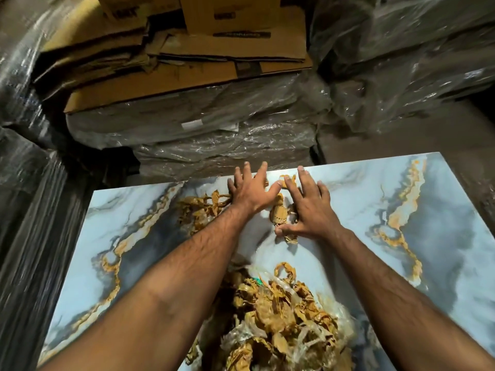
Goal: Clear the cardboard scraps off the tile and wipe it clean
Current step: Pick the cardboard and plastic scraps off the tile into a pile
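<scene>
Head view, looking down along two bare forearms stretched across a glossy tile [348,204] marbled in pale blue, grey and gold. Left hand [251,191] flat near the far edge, fingers [263,170] straight and spread, released, holding nothing, palm down over a few scraps. Right hand [308,210] just beside it, also spread flat, thumb tucked low against a small crumpled brown piece [280,214]; not clear whether pinched or merely pressed. More brown scraps [199,208] just left of the left wrist, touching the tile. A far larger heap [281,317] of torn cardboard mixed with clear plastic film near the bottom of the view, between the two forearms. Beyond the tile, flattened cardboard boxes [230,46] stacked on plastic-wrapped bundles [214,121]; more wrapped goods [401,57] at right, dark floor between. No cloth or wiper anywhere in sight.

Step in hand, by the look of it: raking the far, scattered scraps toward the near heap, so clearing well under way but not finished, wiping not begun. Next move likely calls for both palms kept flat and drawn back together toward the body, sweeping the loose bits into the heap, catching the group by the left wrist on the way. Light pressure needed, since thin pieces could slip under the fingers or skid off the glossy edge.
</scene>
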